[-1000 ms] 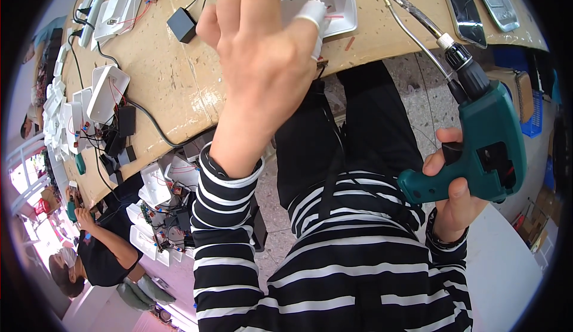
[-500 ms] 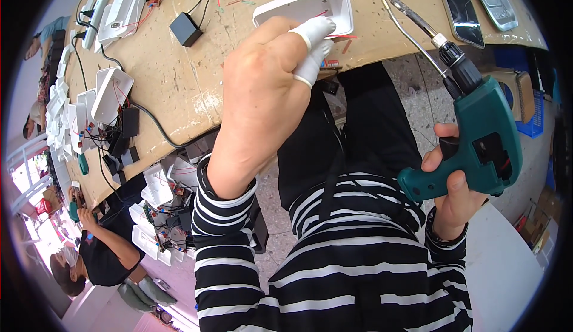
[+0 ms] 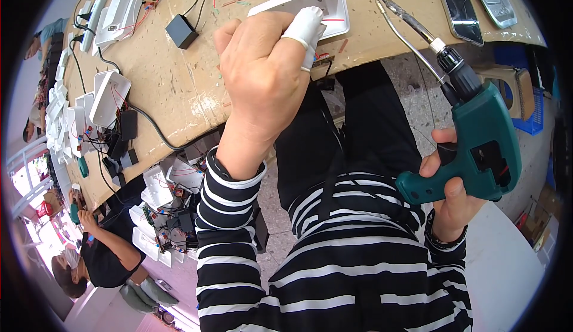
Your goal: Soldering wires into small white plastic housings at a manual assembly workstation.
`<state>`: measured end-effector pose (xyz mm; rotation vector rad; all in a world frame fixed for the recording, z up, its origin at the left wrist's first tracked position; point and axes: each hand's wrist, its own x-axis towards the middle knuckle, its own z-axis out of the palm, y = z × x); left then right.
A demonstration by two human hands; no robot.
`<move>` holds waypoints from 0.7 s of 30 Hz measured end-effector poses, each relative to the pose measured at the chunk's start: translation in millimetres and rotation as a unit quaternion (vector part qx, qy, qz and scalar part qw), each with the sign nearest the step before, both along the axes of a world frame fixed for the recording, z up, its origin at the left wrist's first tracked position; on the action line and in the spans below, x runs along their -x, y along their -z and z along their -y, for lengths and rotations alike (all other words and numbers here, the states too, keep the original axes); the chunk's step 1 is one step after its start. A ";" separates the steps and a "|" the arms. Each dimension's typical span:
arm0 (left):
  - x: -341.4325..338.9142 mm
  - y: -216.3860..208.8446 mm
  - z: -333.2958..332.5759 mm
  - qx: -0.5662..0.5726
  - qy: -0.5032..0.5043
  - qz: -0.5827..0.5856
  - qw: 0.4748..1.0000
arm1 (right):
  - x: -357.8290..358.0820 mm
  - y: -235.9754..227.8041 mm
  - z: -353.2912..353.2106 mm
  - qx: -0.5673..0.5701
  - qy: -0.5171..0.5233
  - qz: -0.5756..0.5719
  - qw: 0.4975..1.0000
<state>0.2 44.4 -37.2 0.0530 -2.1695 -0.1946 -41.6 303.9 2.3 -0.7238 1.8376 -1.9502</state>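
My right hand grips a green pistol-shaped soldering gun by its handle. Its metal tip and a curved feed tube point up toward the table. At the table's near edge, my left hand is closed, with white finger cots on the thumb and a finger. Between those fingertips is a thin red wire, its end reaching over a white plastic housing shaped like an open shell. A small part with red components shows partly beneath the hand. The other fingers are curled, their undersides hidden.
A black box with leads lies left of the housing. Dark flat panels rest at the right. White housings with wires crowd the left side, near a black cable. A co-worker sits at far left.
My left hand has turned and its fingertips have moved up over the housing, carrying the red wire along. The soldering gun has shifted only slightly in my right hand.
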 end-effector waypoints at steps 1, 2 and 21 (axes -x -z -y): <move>1.0 1.3 1.5 0.001 0.000 -0.004 1.000 | -0.2 -0.1 0.3 -0.001 -0.001 0.002 1.000; 1.6 1.9 2.2 0.002 0.000 -0.008 1.000 | -0.4 -0.2 0.3 -0.003 -0.003 0.005 1.000; 13.6 -25.8 -16.0 0.069 -0.119 0.027 0.990 | -9.5 8.6 9.8 -0.048 -0.035 0.037 0.998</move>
